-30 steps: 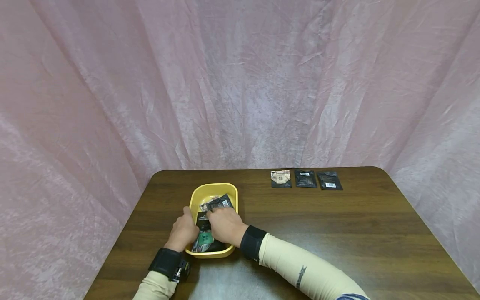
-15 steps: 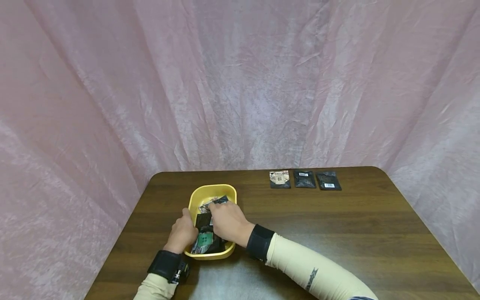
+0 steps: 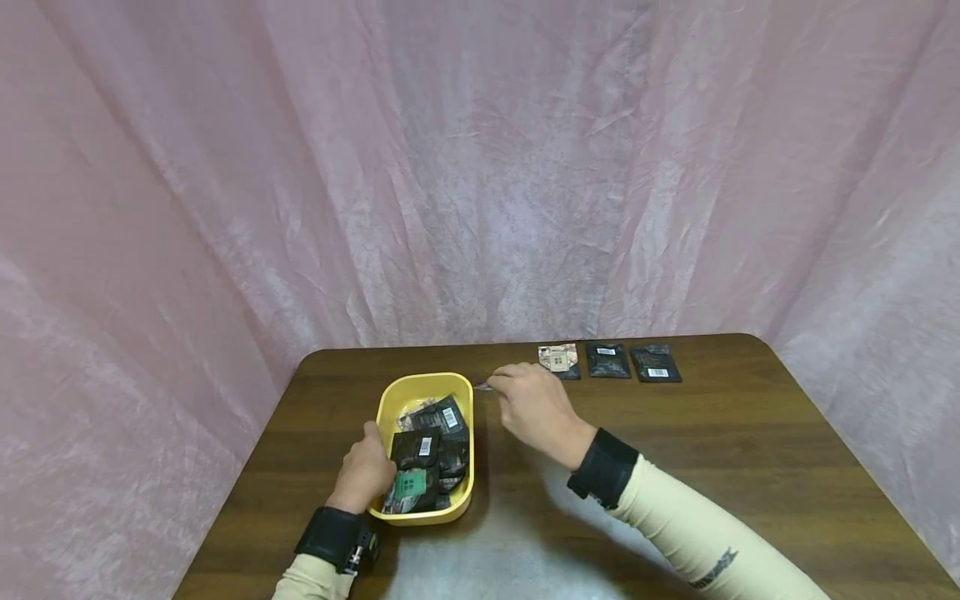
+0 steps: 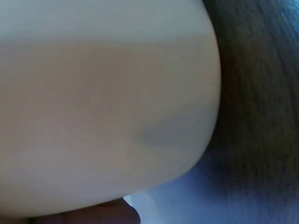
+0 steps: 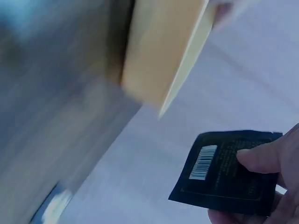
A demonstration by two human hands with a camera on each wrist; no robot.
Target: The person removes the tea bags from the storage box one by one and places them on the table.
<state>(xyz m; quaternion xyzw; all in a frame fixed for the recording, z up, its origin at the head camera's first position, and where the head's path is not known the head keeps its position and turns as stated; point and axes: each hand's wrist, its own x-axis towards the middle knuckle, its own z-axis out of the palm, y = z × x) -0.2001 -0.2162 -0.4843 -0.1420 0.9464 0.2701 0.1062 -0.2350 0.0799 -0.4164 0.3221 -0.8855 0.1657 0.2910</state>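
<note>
My left hand grips the left rim of a yellow plastic bin. Inside it lie several flat sachets, mostly black, among them one with a white barcode and one with a green label. To the right of the bin, above the table, my right hand pinches a black sachet between thumb and fingers, its barcode side showing in the right wrist view. From the head only a thin edge of that sachet appears. The left wrist view is filled mostly by the blurred hand.
Three sachets lie in a row at the table's back edge: one with a beige patterned front and two black ones, a middle one and a right one. A pink curtain hangs behind the brown wooden table.
My right hand has come up out of the bin with a black sachet and moved right, toward the row at the back. The left hand stays on the bin's rim.
</note>
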